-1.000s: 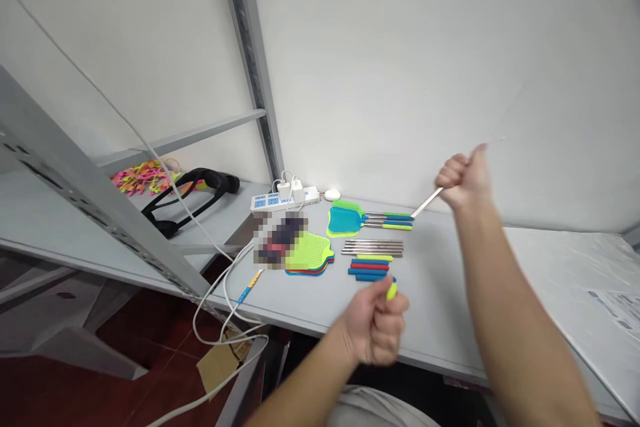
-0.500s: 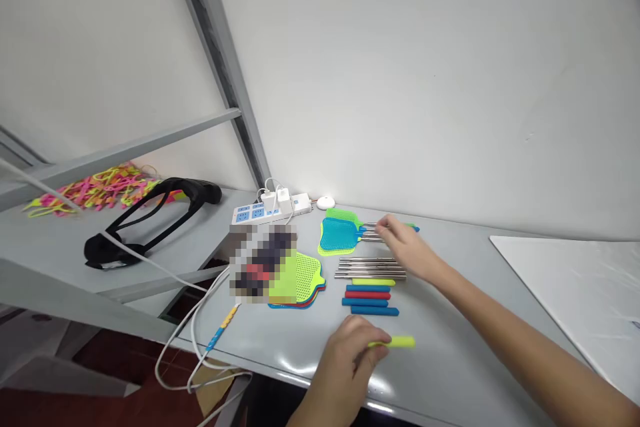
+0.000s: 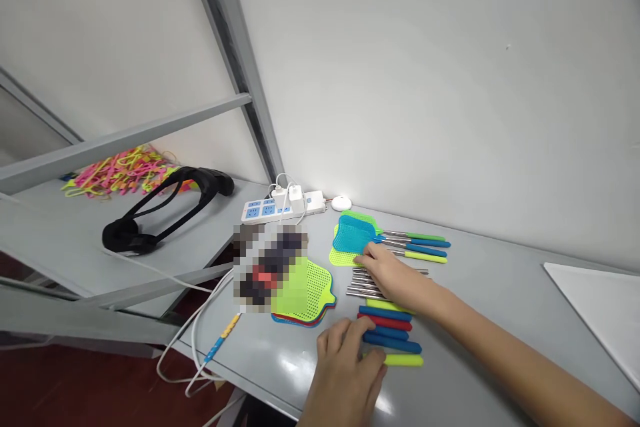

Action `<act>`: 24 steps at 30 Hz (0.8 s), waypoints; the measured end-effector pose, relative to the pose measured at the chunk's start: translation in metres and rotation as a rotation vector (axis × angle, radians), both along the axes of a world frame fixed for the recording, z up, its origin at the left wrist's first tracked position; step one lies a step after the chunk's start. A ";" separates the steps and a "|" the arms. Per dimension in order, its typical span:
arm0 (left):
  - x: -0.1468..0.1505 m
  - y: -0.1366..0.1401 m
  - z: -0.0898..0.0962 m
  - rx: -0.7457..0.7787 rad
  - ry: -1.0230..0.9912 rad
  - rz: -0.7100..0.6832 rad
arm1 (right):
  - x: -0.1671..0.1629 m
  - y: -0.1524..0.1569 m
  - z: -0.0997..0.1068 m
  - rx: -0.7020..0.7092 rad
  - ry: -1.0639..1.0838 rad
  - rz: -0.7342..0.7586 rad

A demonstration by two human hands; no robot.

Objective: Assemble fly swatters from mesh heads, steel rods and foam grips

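Note:
My left hand (image 3: 346,370) is at the near side, fingers apart, its thumb by the left end of a yellow-green handle (image 3: 404,360) lying on the table. Its index finger reaches the row of loose handles, where a red handle (image 3: 385,322) lies among blue ones, with a yellow-green one behind. My right hand (image 3: 393,272) hovers over a bundle of metal rods (image 3: 361,290), partly hiding them. Its fingers are slightly apart, tips beside the yellow fly swatter head (image 3: 342,257). Behind lie several assembled fly swatters, with a blue swatter head (image 3: 353,235) on top.
A stack of loose swatter heads (image 3: 315,290) lies left of the rods, partly covered by a pixelated patch. A power strip (image 3: 260,211) with plugs, a white round device (image 3: 341,203), cables, a black headset (image 3: 187,197) and a white sheet (image 3: 595,307) surround the work area.
My left hand has lowered the yellow-green handle to the table and loosened its fingers. My right hand has moved from the swatter shafts towards the rods. The view has shifted.

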State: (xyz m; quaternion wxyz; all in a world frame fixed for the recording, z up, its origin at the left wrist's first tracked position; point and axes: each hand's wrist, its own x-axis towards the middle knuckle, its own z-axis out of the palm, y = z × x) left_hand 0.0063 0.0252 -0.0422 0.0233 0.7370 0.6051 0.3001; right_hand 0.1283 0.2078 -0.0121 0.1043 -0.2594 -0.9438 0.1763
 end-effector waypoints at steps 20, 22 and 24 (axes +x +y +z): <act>-0.013 0.005 0.001 0.165 -0.035 -0.021 | 0.066 -0.009 0.012 0.202 0.111 -0.294; -0.031 -0.001 0.004 0.219 -0.056 -0.027 | 0.059 -0.027 0.012 0.175 0.150 -0.275; -0.051 -0.009 0.006 0.261 -0.084 -0.006 | 0.055 -0.044 0.008 0.158 0.170 -0.251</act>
